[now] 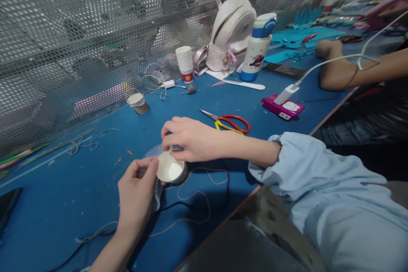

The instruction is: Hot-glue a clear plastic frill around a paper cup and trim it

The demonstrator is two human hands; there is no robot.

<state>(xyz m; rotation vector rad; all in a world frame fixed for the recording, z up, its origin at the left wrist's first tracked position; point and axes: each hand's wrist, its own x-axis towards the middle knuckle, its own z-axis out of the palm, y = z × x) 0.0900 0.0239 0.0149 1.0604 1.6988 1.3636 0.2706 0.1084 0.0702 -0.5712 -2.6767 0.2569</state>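
A small white paper cup (170, 169) lies on its side on the blue table (63, 204), its open mouth facing me. My left hand (137, 193) is closed on a piece of clear plastic film against the cup's left rim. My right hand (191, 139) reaches over the top of the cup with its fingers pinched on the rim and on the film. Thin grey string (194, 197) and a black cable (223, 191) loop on the table just behind the cup.
Red-handled scissors (231, 122) lie beyond my right hand. Farther back stand a stack of paper cups (185, 63), a lone cup (137, 103), a pink backpack (231, 29) and a bottle (259, 49). A pink phone (283, 108) is charging. Another person's arm (353, 70) rests at right. A perforated metal screen (79, 29) bounds the far side.
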